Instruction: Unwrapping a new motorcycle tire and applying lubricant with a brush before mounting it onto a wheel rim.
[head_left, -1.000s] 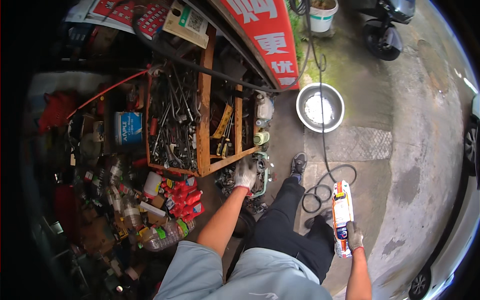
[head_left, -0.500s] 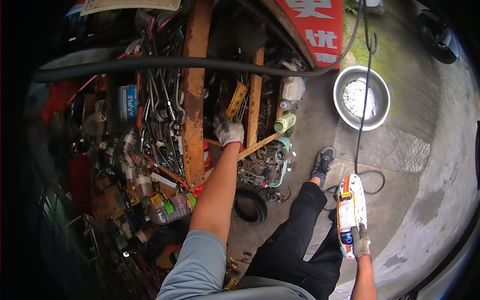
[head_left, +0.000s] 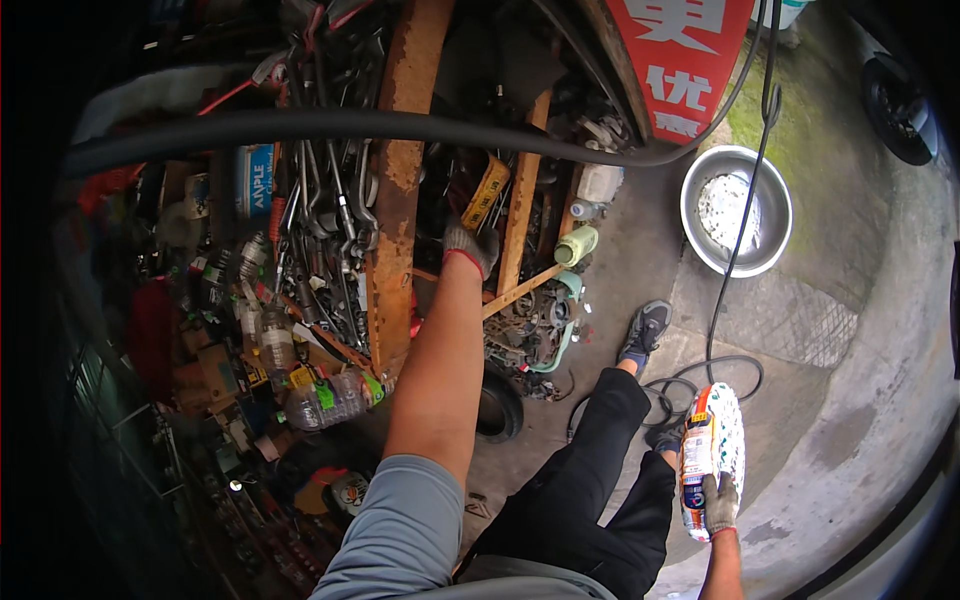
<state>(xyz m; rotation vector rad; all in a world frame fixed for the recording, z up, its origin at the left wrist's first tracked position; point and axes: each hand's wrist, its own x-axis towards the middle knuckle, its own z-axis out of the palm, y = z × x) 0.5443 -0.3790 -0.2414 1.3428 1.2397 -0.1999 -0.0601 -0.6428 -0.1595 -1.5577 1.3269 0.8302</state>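
Observation:
My left hand [head_left: 470, 246], in a pale knitted glove, reaches into a rusty metal rack's [head_left: 395, 200] middle compartment, just below a yellow tool case [head_left: 486, 190] with tools around it; its fingers are hidden there. Wrenches [head_left: 335, 200] are packed in the compartment to the left. My gloved right hand [head_left: 719, 502] grips a long, oval white package [head_left: 715, 440] with orange and blue print, low at the right beside my leg.
A thick black hose [head_left: 330, 130] crosses above the rack. A metal basin [head_left: 736, 250] and coiled hose [head_left: 750, 380] lie right on the ground, near a red sign [head_left: 680, 50]. Plastic bottles [head_left: 330, 400] and clutter fill the left; a tyre [head_left: 500, 405] lies below the rack.
My left hand has moved up from beside the rack's lower edge into its middle compartment. The package in my right hand has moved lower in view. The rack now appears larger.

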